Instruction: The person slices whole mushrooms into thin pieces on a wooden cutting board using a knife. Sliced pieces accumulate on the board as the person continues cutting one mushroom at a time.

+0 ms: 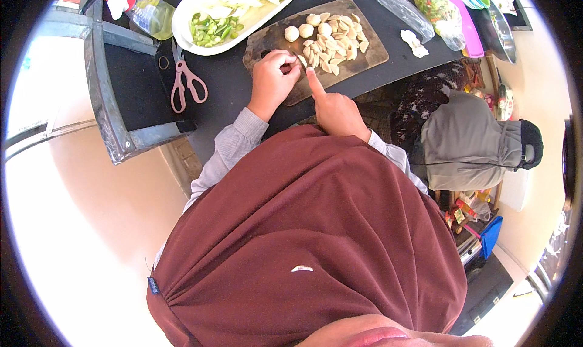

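A dark-stained wooden cutting board lies on the black tabletop. My right hand is closed around a knife, its handle hidden in the palm and the index finger stretched along the thin blade. On the blade's other side, my left hand has its fingers curled at a pale meatball, mostly hidden by fingers and blade. A pale slice shows against the blade. Several whole meatballs sit at the board's far side, beside a heap of cut meatball pieces.
A white oval tray holds chopped green and pale vegetables. Pink-handled scissors and a spray bottle are at left. To the right are crumpled tissue, bagged vegetables, a pink board and a metal bowl.
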{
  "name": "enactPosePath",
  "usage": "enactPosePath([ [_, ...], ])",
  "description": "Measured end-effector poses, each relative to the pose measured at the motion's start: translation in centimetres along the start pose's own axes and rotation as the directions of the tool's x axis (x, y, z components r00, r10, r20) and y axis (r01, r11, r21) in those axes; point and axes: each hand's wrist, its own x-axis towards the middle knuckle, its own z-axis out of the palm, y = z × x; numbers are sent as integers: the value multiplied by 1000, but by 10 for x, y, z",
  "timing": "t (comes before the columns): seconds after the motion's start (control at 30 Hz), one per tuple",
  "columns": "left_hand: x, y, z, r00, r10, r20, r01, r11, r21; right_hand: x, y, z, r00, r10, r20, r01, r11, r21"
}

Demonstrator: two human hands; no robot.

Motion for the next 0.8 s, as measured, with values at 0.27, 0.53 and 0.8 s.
enactPosePath([
  [0.27,-1,2,0,1000,-26,3,26,998,-50,13,-5,-1,999,3,41,-1,999,-41],
  [0.53,-3,2,1,994,-101,35,101,995,-5,4,-9,-14,993,43,114,-29,992,-119],
  [0.8,-5,17,4,998,-64,9,63,996,58,-1,-4,-8,999,34,37,-32,998,-58],
])
